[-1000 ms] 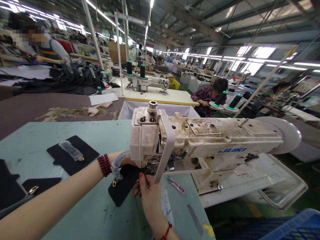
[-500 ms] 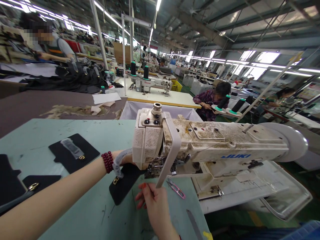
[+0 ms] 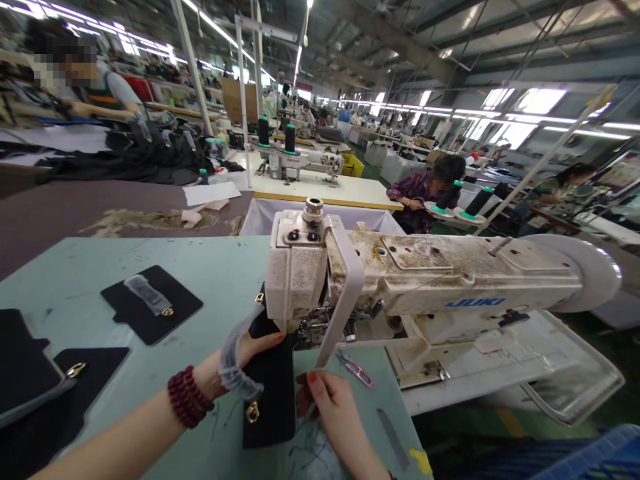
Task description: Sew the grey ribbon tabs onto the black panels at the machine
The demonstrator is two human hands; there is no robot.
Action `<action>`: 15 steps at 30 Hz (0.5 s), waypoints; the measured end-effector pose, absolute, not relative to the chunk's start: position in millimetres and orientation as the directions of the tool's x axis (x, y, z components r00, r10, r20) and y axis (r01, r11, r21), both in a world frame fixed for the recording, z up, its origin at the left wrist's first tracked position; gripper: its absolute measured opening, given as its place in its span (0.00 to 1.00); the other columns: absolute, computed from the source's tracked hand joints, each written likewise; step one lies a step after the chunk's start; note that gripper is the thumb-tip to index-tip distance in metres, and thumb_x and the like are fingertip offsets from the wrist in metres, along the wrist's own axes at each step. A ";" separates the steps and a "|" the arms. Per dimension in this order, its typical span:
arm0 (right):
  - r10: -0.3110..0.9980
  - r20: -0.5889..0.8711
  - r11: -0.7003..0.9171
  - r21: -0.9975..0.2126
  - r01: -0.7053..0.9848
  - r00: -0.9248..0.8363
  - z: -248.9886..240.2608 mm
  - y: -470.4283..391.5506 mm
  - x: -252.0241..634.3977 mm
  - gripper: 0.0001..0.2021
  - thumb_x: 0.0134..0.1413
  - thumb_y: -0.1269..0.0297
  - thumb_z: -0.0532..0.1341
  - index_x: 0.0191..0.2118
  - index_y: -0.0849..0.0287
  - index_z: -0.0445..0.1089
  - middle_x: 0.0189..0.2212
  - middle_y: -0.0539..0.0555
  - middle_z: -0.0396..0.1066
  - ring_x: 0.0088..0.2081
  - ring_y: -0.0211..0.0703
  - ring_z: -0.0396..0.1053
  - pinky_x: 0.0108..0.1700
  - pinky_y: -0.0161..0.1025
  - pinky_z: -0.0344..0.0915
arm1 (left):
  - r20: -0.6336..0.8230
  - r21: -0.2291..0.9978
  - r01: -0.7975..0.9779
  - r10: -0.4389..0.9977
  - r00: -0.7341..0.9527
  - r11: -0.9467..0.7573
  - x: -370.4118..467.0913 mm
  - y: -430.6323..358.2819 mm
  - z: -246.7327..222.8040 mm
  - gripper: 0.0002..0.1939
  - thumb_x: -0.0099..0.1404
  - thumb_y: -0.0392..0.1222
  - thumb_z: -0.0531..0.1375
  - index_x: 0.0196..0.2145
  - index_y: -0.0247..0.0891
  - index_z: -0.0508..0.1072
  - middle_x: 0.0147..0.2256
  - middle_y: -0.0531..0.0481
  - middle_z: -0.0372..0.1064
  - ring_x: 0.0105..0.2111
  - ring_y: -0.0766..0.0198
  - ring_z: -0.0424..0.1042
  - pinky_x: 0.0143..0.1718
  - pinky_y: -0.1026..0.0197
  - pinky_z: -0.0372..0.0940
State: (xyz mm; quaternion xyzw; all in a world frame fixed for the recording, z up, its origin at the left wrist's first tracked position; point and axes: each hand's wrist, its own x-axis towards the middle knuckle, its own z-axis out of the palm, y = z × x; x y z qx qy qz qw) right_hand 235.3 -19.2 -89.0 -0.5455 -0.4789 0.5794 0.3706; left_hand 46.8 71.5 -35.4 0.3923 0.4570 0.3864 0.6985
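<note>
head view: close up, right hand [image 3: 333, 400] with curled fingers and bent thumb, right by the edge of a black piece [image 3: 275, 393]. too hidden to tell if pinching that edge or just beside it. nearby, a thin gray strip [image 3: 393, 437] and a yellow scrap [image 3: 421, 461] on the blue-green table [image 3: 230, 273].

across from it, left hand [image 3: 249, 347], with dark red beads [image 3: 187, 397] round the wrist and thumb laid out on top of the black piece. cannot see the other fingers, so hard to say if clamped on it or only pressing. over the back of this hand, a strap [image 3: 233, 373] in cloudy plastic, curved like a little bridge, with a gold clip [image 3: 253, 412] at the near end and a gold ring [image 3: 260, 297] at the far end.

under the left hand, the black piece on the table, far part against the front of a sewing machine [image 3: 297, 280]. cannot see if under the needle. beside the machine, pink snips [image 3: 357, 370]. on the machine, brown specks and blue letters, juki.

to the left, more black pieces [image 3: 30, 360], and a lone black piece [image 3: 185, 293] with a wrapped strap too.

farther off, a brown table [image 3: 145, 193] with a white sheet [image 3: 213, 193]. then a person in purple [image 3: 413, 190] bent low, a second sewing machine [image 3: 320, 162], and another person [image 3: 115, 97] by a black heap [image 3: 150, 157].

way back, long bright lights [image 3: 590, 132].
</note>
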 end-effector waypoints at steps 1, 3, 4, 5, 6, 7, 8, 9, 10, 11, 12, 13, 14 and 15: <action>0.952 -0.277 -0.271 -0.960 0.065 -0.130 -90.7 -16.7 227.2 0.35 0.54 0.31 0.49 0.29 0.66 0.66 0.23 0.55 0.66 0.23 0.33 0.64 0.22 0.27 0.55 | -0.366 0.885 -0.200 0.893 0.261 0.421 47.6 68.3 -41.0 0.21 0.46 0.45 0.72 0.38 0.38 0.78 0.35 0.47 0.81 0.33 0.50 0.79 0.37 0.54 0.74; 0.955 -0.268 -0.266 -0.963 0.031 -0.124 -91.0 -12.1 213.6 0.34 0.52 0.30 0.50 0.25 0.64 0.62 0.21 0.52 0.59 0.22 0.31 0.58 0.22 0.27 0.52 | -0.394 0.866 -0.218 0.882 0.260 0.451 47.9 66.3 -46.8 0.21 0.45 0.46 0.73 0.38 0.38 0.79 0.33 0.46 0.81 0.31 0.52 0.78 0.36 0.55 0.74; 0.960 -0.254 -0.252 -0.967 0.029 -0.117 -90.0 -10.3 208.6 0.34 0.52 0.30 0.51 0.23 0.64 0.58 0.20 0.50 0.55 0.22 0.30 0.54 0.22 0.27 0.50 | -0.389 0.865 -0.212 0.875 0.288 0.455 47.5 67.0 -47.4 0.22 0.44 0.46 0.73 0.38 0.37 0.79 0.33 0.46 0.80 0.31 0.52 0.78 0.35 0.55 0.74; 0.966 -0.234 -0.232 -0.972 0.034 -0.109 -88.5 -8.9 204.8 0.33 0.52 0.31 0.52 0.22 0.63 0.56 0.19 0.49 0.51 0.22 0.28 0.50 0.22 0.27 0.46 | -0.378 0.867 -0.208 0.870 0.317 0.452 46.9 68.1 -46.9 0.23 0.44 0.46 0.73 0.39 0.37 0.79 0.33 0.45 0.80 0.32 0.51 0.78 0.36 0.55 0.73; 0.972 -0.213 -0.209 -0.977 0.043 -0.104 -86.9 -8.2 202.1 0.33 0.52 0.32 0.53 0.21 0.63 0.53 0.19 0.48 0.48 0.23 0.28 0.47 0.23 0.28 0.44 | -0.365 0.869 -0.207 0.866 0.343 0.449 46.3 69.5 -45.9 0.23 0.44 0.46 0.73 0.40 0.37 0.79 0.34 0.45 0.80 0.33 0.51 0.78 0.36 0.55 0.73; 0.976 -0.196 -0.191 -0.980 0.052 -0.098 -85.2 -8.1 200.3 0.32 0.53 0.33 0.53 0.21 0.63 0.52 0.19 0.48 0.47 0.23 0.28 0.45 0.23 0.28 0.42 | -0.355 0.870 -0.210 0.863 0.359 0.445 45.6 70.9 -44.9 0.24 0.44 0.45 0.73 0.40 0.37 0.80 0.35 0.45 0.80 0.34 0.51 0.78 0.37 0.55 0.73; 0.978 -0.187 -0.182 -0.982 0.056 -0.096 -83.8 -8.4 199.2 0.32 0.54 0.35 0.53 0.21 0.63 0.51 0.19 0.48 0.46 0.24 0.28 0.44 0.24 0.29 0.41 | -0.353 0.869 -0.212 0.859 0.370 0.448 45.0 72.1 -44.3 0.24 0.44 0.45 0.73 0.40 0.37 0.80 0.35 0.45 0.80 0.34 0.51 0.78 0.36 0.55 0.73; 0.978 -0.183 -0.178 -0.982 0.061 -0.095 -82.6 -9.2 198.5 0.31 0.55 0.36 0.52 0.21 0.63 0.51 0.20 0.48 0.45 0.24 0.28 0.44 0.24 0.29 0.41 | -0.355 0.867 -0.212 0.857 0.374 0.451 44.7 73.0 -44.3 0.24 0.44 0.45 0.73 0.41 0.38 0.80 0.35 0.45 0.80 0.34 0.51 0.78 0.37 0.55 0.73; 0.979 -0.180 -0.174 -0.982 0.069 -0.095 -81.6 -10.1 198.0 0.30 0.56 0.37 0.52 0.22 0.63 0.51 0.20 0.48 0.45 0.24 0.28 0.44 0.25 0.29 0.41 | -0.359 0.865 -0.210 0.856 0.374 0.455 44.4 73.7 -45.0 0.24 0.44 0.44 0.73 0.41 0.38 0.80 0.35 0.45 0.80 0.34 0.51 0.78 0.37 0.55 0.73; 0.980 -0.174 -0.166 -0.983 0.082 -0.095 -80.9 -11.1 197.6 0.30 0.56 0.38 0.52 0.22 0.63 0.51 0.20 0.48 0.45 0.25 0.28 0.44 0.25 0.30 0.41 | -0.361 0.865 -0.209 0.856 0.370 0.455 44.3 74.3 -46.1 0.24 0.44 0.44 0.73 0.42 0.39 0.80 0.35 0.45 0.80 0.34 0.51 0.78 0.36 0.55 0.73; 0.982 -0.165 -0.157 -0.983 0.096 -0.093 -80.2 -12.0 197.2 0.29 0.57 0.40 0.52 0.21 0.63 0.51 0.20 0.48 0.45 0.25 0.28 0.44 0.25 0.30 0.41 | -0.365 0.864 -0.207 0.855 0.369 0.458 44.2 74.7 -47.6 0.24 0.44 0.43 0.73 0.42 0.40 0.80 0.34 0.46 0.80 0.34 0.50 0.78 0.36 0.55 0.73; 0.984 -0.157 -0.148 -0.983 0.108 -0.089 -79.5 -12.6 196.6 0.28 0.57 0.41 0.52 0.21 0.63 0.51 0.20 0.48 0.45 0.25 0.29 0.43 0.25 0.30 0.41 | -0.369 0.863 -0.207 0.854 0.366 0.461 44.2 75.1 -49.0 0.24 0.44 0.43 0.73 0.41 0.40 0.80 0.33 0.46 0.80 0.34 0.50 0.78 0.37 0.55 0.73; 0.985 -0.151 -0.140 -0.983 0.118 -0.085 -78.7 -12.9 196.1 0.28 0.58 0.42 0.52 0.21 0.63 0.51 0.20 0.48 0.45 0.25 0.29 0.43 0.25 0.30 0.40 | -0.375 0.860 -0.207 0.852 0.364 0.467 44.2 75.5 -50.1 0.23 0.44 0.42 0.73 0.41 0.41 0.80 0.30 0.47 0.80 0.34 0.50 0.78 0.37 0.54 0.73; 0.986 -0.147 -0.136 -0.983 0.125 -0.080 -77.9 -12.8 195.4 0.27 0.58 0.42 0.51 0.21 0.63 0.51 0.20 0.48 0.45 0.25 0.29 0.43 0.25 0.30 0.40 | -0.385 0.855 -0.206 0.849 0.362 0.475 44.3 75.9 -50.7 0.22 0.45 0.42 0.73 0.40 0.41 0.81 0.28 0.48 0.79 0.33 0.50 0.78 0.37 0.54 0.73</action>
